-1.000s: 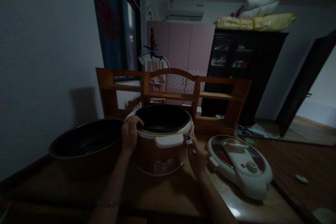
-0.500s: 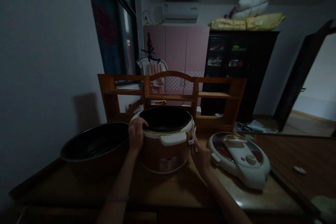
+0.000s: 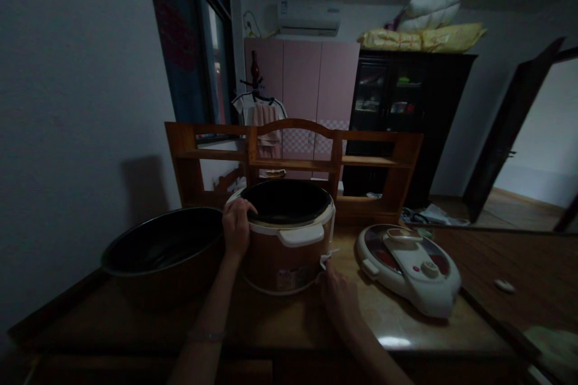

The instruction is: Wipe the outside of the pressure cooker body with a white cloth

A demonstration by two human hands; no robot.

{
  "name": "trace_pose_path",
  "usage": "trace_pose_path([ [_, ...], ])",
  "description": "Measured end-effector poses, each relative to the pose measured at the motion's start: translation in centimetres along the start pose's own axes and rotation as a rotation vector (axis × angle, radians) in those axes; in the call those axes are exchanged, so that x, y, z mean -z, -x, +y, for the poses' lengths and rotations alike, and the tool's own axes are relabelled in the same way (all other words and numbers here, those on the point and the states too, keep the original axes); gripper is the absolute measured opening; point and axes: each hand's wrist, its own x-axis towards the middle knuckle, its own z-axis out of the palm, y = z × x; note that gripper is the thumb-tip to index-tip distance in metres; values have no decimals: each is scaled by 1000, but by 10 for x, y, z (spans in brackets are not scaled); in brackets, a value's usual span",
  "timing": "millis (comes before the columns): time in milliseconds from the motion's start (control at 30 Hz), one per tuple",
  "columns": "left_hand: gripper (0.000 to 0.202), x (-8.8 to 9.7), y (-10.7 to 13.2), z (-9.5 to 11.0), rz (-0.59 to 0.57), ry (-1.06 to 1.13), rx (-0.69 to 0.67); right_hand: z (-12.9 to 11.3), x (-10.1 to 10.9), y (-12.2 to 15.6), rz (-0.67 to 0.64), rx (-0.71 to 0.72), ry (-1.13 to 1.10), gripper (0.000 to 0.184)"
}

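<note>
An orange-brown rice cooker (image 3: pixel 284 252) with a white rim and a dark inner pot stands open on the wooden table (image 3: pixel 289 325). My left hand (image 3: pixel 235 228) grips its left rim, fingers curled over the edge. Low against the cooker's right side, my right hand (image 3: pixel 336 292) pinches a small white cloth (image 3: pixel 327 257), fingers closed. The cooker's white lid (image 3: pixel 409 267) lies on the table to the right, apart from both hands.
A large dark bowl (image 3: pixel 162 249) sits left of the cooker. A wooden shelf rack (image 3: pixel 293 162) stands behind it. Further back are a pink wardrobe (image 3: pixel 307 90), a dark cabinet (image 3: pixel 406 108) and an open door (image 3: pixel 510 132).
My right hand has slid down the cooker's right side with the white cloth, from the rim to near the base. My left hand stays on the rim.
</note>
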Motion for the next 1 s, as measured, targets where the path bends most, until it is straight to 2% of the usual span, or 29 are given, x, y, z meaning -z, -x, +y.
trace_pose_path([
  [233, 48, 0, -1, 0, -14, -9, 12, -4, -1, 18, -33, 40, -131, 49],
  [367, 47, 0, 0, 1, -1, 0, 14, 1, 10, 23, -8, 25, -361, 37],
  [467, 47, 1, 0, 2, -5, -10, 14, 11, 28, 12, 32, -9, -483, 33],
  [600, 48, 1, 0, 3, -11, -5, 9, 25, 45, -17, 87, -33, -482, 34],
  [667, 47, 2, 0, 4, -12, 1, 10, 28, 42, -29, 116, -33, -470, 42],
  [800, 46, 3, -1, 5, -20, -3, -1, 22, 18, -33, 141, 0, -464, 53],
  [900, 46, 3, -1, 5, -29, -17, -3, 15, 3, -26, 155, 10, -460, 53],
  [1000, 47, 2, -1, 4, -25, -25, 5, 11, -1, -22, 142, 23, -447, 48],
])
